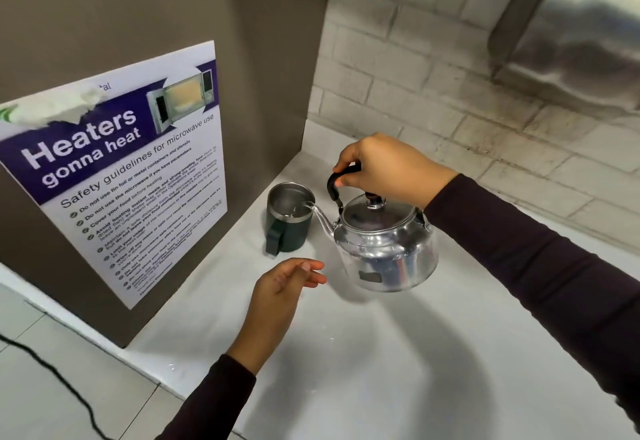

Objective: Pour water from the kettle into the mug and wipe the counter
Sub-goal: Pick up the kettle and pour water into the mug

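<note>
A shiny metal kettle [384,249] hangs tilted to the left above the white counter [398,353]. My right hand [384,165] grips its black handle from above. The spout tip sits over the rim of a dark green mug [289,223] with a steel inside, and water runs from it into the mug. The mug stands upright on the counter near the brown panel, its handle facing me. My left hand [280,290] hovers just in front of the mug and left of the kettle, fingers loosely apart, holding nothing. No cloth is in view.
A brown panel [242,58] with a microwave safety poster [121,169] walls off the counter's left side. White brick wall [450,93] runs behind. A steel dispenser [581,30] hangs at upper right. A black cable [52,380] lies on the floor tiles at lower left.
</note>
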### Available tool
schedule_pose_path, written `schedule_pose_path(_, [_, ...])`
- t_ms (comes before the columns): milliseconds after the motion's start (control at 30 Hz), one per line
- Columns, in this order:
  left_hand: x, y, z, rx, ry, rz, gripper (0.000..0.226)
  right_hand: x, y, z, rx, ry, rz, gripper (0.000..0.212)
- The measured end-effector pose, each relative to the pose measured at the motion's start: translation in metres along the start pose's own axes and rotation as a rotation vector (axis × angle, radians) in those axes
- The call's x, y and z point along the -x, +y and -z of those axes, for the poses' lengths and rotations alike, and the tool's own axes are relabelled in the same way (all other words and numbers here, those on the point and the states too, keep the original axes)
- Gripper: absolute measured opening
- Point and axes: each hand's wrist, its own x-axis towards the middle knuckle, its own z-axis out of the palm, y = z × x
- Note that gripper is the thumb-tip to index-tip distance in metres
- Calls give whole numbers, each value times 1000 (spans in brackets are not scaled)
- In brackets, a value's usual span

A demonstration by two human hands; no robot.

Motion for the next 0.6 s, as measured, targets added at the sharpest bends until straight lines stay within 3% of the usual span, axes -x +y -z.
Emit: schedule_pose_path(600, [-4, 1, 8, 48, -11, -86, 27, -19, -15, 10, 110, -58, 40, 21])
